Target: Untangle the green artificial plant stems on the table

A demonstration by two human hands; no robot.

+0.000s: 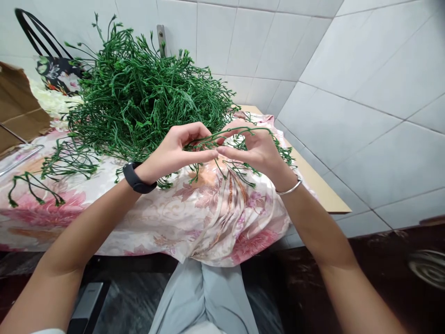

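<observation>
We pinch one green plastic sprig between our left hand and right hand, fingertips closed on it above the flowered cloth, just before the big green pile.

Tiled corner, table against the walls.
White tile walls meet in a corner behind a table with a light wood edge, draped in a pink floral cloth. Floor is dark and glossy. Brown cardboard and a floral bag with black handles sit far left. Light is even and diffuse.
</observation>
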